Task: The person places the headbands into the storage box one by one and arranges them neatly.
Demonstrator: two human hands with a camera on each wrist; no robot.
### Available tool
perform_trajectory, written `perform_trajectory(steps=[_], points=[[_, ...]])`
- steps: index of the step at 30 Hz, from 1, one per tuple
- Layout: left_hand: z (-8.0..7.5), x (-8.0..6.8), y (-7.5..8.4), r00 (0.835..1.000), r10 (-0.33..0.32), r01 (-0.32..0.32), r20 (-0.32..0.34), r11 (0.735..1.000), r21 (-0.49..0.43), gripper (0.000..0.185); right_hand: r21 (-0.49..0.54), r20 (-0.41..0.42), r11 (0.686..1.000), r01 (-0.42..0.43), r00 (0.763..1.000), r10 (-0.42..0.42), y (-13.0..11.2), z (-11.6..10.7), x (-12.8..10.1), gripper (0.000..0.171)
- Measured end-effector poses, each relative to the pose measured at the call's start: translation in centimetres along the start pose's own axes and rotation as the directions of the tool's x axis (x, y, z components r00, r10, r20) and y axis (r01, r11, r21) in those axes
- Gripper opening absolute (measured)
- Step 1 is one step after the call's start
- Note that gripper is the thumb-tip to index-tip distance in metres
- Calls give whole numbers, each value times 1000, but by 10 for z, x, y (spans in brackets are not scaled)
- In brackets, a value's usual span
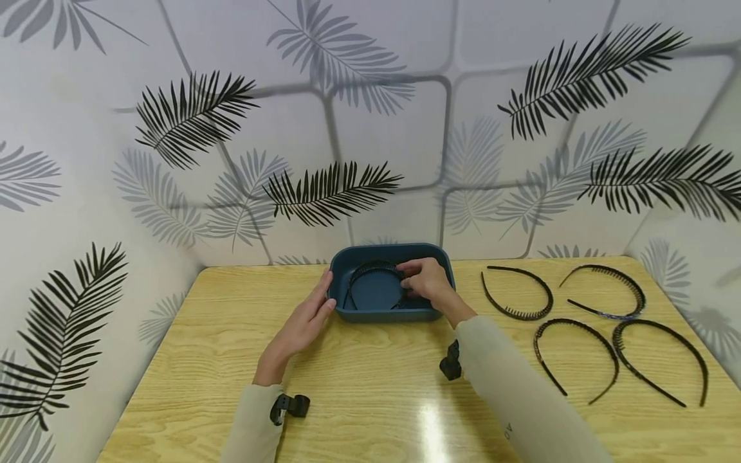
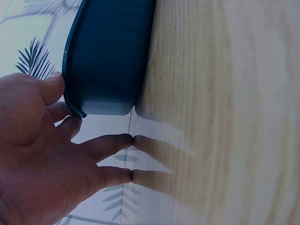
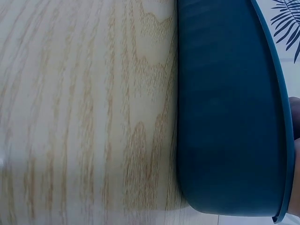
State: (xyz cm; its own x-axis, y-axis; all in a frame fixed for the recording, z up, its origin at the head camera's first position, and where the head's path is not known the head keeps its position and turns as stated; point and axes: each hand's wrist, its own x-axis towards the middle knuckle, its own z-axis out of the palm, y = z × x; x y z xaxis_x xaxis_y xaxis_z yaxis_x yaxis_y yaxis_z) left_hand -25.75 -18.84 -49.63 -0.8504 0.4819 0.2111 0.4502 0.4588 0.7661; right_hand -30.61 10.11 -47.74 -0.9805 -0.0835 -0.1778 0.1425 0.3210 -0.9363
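1. Right grip is pinched on a black toothed headband inside the blue tub, fingers curled round the band's right leg near the tub's right wall.
2. Left grip is flat, fingers straight, against the tub's left outer wall; it holds nothing and only braces.
3. Headband sits inside the tub, arch toward the back wall, ends toward the near wall. Whether its ends touch the floor of the tub I cannot tell.
4. To do the step well, as I judge it: keep the left palm on the wall so the tub does not slide on the desk; lower the band flat and let go only once both legs are below the rim, or the springy arch may pop out.
5. Four more headbands lie well apart on the desk, right of the tub.
6. Head view alone shows the band, both hands and the spares.
7. Left wrist view adds contact detail: thumb at the tub rim, fingertips down on the desk just beside the tub corner.
8. Right wrist view shows only the tub's outer wall seated flat on the desk, with a sliver of the hand at the edge; the band is not visible.
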Motion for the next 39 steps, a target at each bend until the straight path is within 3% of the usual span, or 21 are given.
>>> perform_trajectory(steps=[12,22,34,39], points=[[0,0,1,1000,-5,5,0,1000,-3,61,-4,7,1000,-1,1000,1,-2,0,-2,35],[0,0,0,1000,-5,5,-1,1000,7,61,-57,6,996,73,997,-72,-8,-10,-5,31],[0,0,0,1000,3,-3,2,1000,3,61,107,57,984,140,988,-147,-13,-24,-21,37],[0,1,-2,1000,9,-9,4,1000,-4,60,144,65,967,208,973,-219,-18,-30,-34,36]])
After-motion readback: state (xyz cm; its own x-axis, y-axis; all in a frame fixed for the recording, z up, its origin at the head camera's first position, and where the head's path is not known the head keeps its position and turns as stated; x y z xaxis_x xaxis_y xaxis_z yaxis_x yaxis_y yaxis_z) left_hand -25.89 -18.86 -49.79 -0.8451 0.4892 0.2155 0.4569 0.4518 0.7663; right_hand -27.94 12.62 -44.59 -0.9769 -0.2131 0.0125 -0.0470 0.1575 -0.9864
